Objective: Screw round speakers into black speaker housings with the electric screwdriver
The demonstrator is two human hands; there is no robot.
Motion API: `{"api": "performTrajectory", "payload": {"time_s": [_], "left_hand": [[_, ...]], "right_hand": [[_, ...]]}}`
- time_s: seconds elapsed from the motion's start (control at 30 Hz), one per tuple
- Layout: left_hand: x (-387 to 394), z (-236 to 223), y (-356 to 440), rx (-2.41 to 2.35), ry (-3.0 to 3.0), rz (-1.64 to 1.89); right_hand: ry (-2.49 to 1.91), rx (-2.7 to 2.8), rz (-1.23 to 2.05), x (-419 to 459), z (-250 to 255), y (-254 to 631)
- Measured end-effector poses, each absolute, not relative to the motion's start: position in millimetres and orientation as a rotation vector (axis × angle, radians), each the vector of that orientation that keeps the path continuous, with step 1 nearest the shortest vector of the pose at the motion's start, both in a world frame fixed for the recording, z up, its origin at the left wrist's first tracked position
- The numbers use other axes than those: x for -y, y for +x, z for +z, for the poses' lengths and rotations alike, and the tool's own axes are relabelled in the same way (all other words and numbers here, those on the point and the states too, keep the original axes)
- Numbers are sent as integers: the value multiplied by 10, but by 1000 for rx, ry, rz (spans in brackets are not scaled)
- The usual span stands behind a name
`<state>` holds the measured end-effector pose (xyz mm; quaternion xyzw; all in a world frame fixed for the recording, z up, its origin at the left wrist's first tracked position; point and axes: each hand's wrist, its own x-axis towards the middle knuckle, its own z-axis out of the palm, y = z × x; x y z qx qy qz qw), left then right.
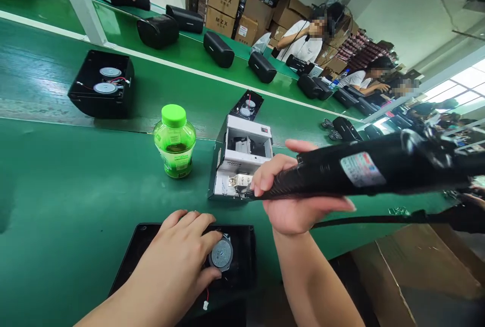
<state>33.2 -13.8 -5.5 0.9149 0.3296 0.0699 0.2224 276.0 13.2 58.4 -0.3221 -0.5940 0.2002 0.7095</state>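
Observation:
My right hand (291, 200) grips a black electric screwdriver (322, 173) with a silver label. It is held level, its bit end pointing left at the metal pick-up block of a white and black screw feeder (246, 160); I cannot tell whether a screw is on the bit. My left hand (182, 251) lies over a black speaker panel (244, 251) at the table's front edge. Its thumb and forefinger hold the edge of a round grey speaker driver (221, 252) on that panel. A red wire with a white plug (205, 305) hangs below my thumb.
A green-capped bottle (175, 140) stands left of the feeder. An open speaker housing (102, 84) sits at the far left, another panel (248, 105) behind the feeder. Black speakers (219, 49) line the green conveyor. A cardboard box (424, 276) is at lower right. Co-workers sit opposite.

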Motion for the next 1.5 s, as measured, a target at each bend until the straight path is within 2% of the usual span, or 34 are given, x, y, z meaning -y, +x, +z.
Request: {"api": "performTrajectory", "payload": {"time_s": [0.2, 0.3, 0.5, 0.7, 0.97, 1.23, 1.5], "left_hand": [[126, -39, 340, -881, 2562, 222], [124, -53, 335, -859, 2577, 240], [127, -99, 306, -835, 2620, 305], [162, -140, 305, -815, 2695, 438], [133, -76, 303, -851, 2613, 274], [156, -75, 291, -833, 2655, 331], [209, -58, 293, -838, 2705, 399]], "right_hand": [[-812, 989, 628, 261, 792, 2601], [-840, 925, 573, 725, 887, 2546], [-953, 1103, 637, 1290, 706, 2437], [-961, 1100, 654, 1307, 446, 2361], [-952, 1054, 676, 1311, 409, 2376], [-941, 1101, 652, 1315, 288, 2277], [-1111, 1095, 752, 993, 602, 2159]]}}
